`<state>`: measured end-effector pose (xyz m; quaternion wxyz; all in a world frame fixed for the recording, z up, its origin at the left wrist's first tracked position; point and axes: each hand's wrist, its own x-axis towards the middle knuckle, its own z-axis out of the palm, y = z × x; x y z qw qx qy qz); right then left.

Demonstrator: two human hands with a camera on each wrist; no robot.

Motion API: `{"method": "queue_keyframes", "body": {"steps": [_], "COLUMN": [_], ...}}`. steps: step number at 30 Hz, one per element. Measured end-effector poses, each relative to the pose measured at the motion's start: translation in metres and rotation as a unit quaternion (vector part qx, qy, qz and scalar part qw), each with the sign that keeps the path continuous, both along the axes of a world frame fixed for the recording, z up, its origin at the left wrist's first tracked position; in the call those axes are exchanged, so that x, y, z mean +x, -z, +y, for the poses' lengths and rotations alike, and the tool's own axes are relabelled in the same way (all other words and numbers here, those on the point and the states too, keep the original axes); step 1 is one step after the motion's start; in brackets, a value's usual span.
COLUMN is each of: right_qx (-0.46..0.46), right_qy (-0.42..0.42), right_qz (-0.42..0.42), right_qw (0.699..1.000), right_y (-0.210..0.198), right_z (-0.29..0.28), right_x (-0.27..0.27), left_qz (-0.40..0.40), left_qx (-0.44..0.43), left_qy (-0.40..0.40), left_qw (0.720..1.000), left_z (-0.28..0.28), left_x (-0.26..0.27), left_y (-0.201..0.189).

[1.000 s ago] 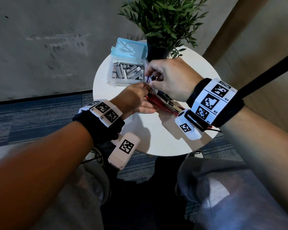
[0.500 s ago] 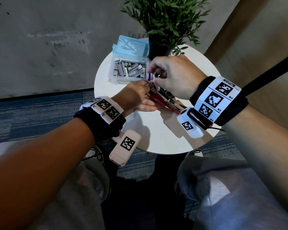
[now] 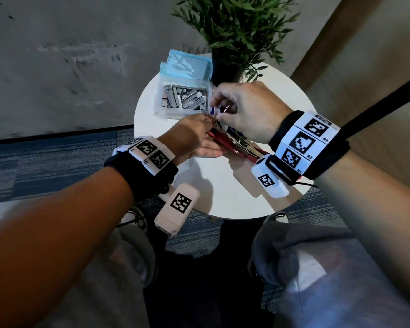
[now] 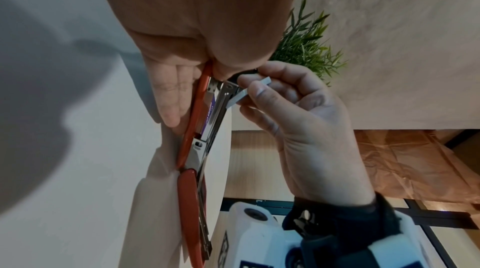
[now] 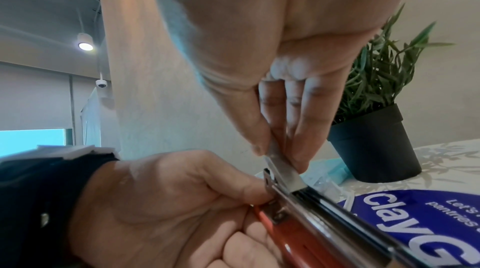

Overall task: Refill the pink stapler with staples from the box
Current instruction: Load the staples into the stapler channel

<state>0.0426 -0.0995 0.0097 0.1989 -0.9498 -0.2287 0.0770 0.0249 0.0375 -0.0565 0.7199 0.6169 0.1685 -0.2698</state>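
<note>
The pink-red stapler (image 3: 232,145) (image 4: 191,149) (image 5: 311,229) lies opened on the round white table (image 3: 223,185), its metal magazine exposed. My left hand (image 3: 194,138) (image 5: 182,200) holds the stapler's front end, thumb on top and fingers under it. My right hand (image 3: 244,112) (image 4: 298,112) pinches a grey strip of staples (image 4: 246,92) (image 5: 283,172) between thumb and fingers, with the strip's lower end touching the front of the magazine. The clear staple box (image 3: 184,98) stands open behind the hands, with several loose strips inside.
The box's blue lid (image 3: 187,66) leans up behind it. A potted plant (image 3: 230,43) (image 5: 374,139) stands at the table's far edge, close to my right hand. A blue printed card (image 5: 426,217) lies under the stapler. Carpet and my knees lie below the near table edge.
Both hands have stayed at the stapler's front end; my right hand's fingers have shifted slightly with the staple strip. The view has tilted a little.
</note>
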Motion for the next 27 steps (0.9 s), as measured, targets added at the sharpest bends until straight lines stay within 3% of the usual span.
{"method": "queue_keyframes", "body": {"steps": [23,27], "right_qx": [-0.013,-0.059], "right_qy": [-0.015,-0.063], "right_qz": [-0.031,-0.073], "right_qw": [0.999,0.994], "right_y": [0.007,-0.002], "right_z": [-0.003,-0.001], "right_x": [0.006,0.003], "left_qz": [-0.005,-0.009], "left_qx": [0.004,0.013], "left_qy": [0.013,-0.003], "left_qw": [1.0,1.0], "left_z": [0.001,-0.002], "left_x": [-0.002,-0.003], "left_y": [-0.002,-0.002]}}
